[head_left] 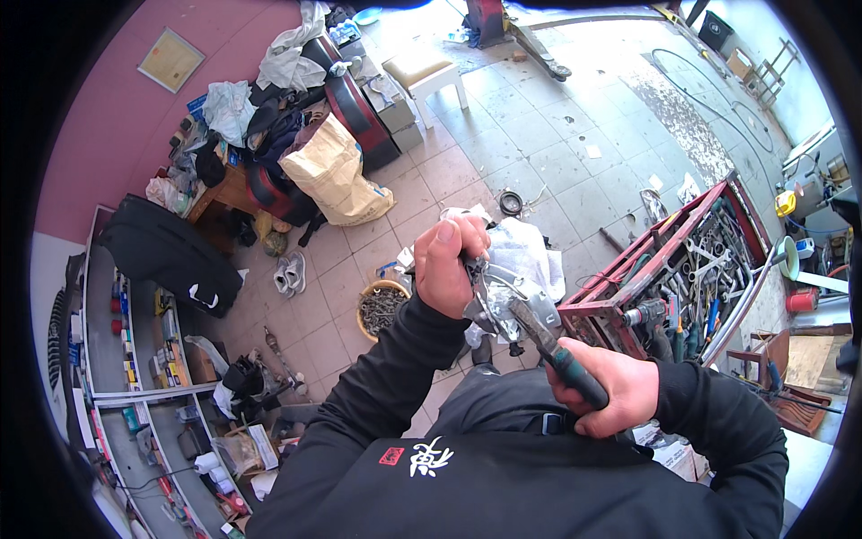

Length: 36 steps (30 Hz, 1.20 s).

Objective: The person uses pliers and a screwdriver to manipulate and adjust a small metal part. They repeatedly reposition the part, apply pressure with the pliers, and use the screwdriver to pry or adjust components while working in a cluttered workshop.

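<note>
My left hand (446,262) is wrapped round a silver curved metal part (507,299), held up at mid-view with its rim sticking out to the right. My right hand (615,386) grips the dark green handle of a long flat tool (539,328), which looks like a file. Its blade slants up to the left and lies against or just over the metal part; contact is unclear. Behind the part, a pale sheet (540,241) covers something low on the floor, and a round basket (384,308) of small metal pieces stands left of it.
A red tool cart (593,304) full of wrenches is close on my right. Shelving (171,435) and a large black case (163,257) line the left. A paper sack (328,171), clothing piles, a white stool (422,76) and grey shoes (289,274) are farther off. A jack (548,63) lies beyond.
</note>
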{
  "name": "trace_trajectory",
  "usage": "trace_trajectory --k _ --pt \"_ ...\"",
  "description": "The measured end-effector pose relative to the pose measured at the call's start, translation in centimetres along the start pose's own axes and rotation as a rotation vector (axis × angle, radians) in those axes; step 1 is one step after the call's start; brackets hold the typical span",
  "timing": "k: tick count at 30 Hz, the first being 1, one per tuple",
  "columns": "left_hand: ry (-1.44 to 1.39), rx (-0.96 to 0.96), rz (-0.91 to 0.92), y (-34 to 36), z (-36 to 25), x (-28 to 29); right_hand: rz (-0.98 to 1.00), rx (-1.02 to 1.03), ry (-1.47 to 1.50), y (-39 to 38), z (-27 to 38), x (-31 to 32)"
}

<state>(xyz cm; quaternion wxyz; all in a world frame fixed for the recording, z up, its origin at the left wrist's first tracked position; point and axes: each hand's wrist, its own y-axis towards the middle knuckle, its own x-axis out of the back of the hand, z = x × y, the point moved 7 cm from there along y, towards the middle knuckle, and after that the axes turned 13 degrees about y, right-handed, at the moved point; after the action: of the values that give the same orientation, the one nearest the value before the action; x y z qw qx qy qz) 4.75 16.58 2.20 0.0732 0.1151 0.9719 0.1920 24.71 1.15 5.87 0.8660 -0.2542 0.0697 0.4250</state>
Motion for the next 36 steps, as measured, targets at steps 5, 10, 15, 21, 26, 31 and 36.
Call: trace_trajectory --k 5,10,15,21,26,31,36 --pt "0.109 -0.023 -0.022 -0.4 -0.4 0.0 -0.035 -0.010 -0.216 -0.4 0.0 1.0" --pt "0.250 -0.041 -0.036 -0.2 -1.4 0.5 -0.179 0.078 -0.309 -1.1 -0.3 1.7" --pt "0.340 0.015 -0.109 -0.2 -1.8 0.7 -0.371 0.299 -0.441 -1.5 0.0 1.5" --pt "0.334 0.040 -0.131 -0.1 -2.0 0.4 -0.351 0.251 -0.378 -1.8 -0.3 0.7" --pt "0.338 0.063 -0.140 -0.4 -1.5 0.4 -0.348 0.121 -0.287 -1.4 -0.6 1.1" --pt "0.347 0.057 -0.171 -0.2 -2.1 0.5 -0.334 0.111 -0.281 -1.1 -0.8 1.6" --pt "0.516 -0.090 -0.111 -0.1 -5.8 0.1 -0.322 0.089 -0.277 -0.5 -1.2 1.2"
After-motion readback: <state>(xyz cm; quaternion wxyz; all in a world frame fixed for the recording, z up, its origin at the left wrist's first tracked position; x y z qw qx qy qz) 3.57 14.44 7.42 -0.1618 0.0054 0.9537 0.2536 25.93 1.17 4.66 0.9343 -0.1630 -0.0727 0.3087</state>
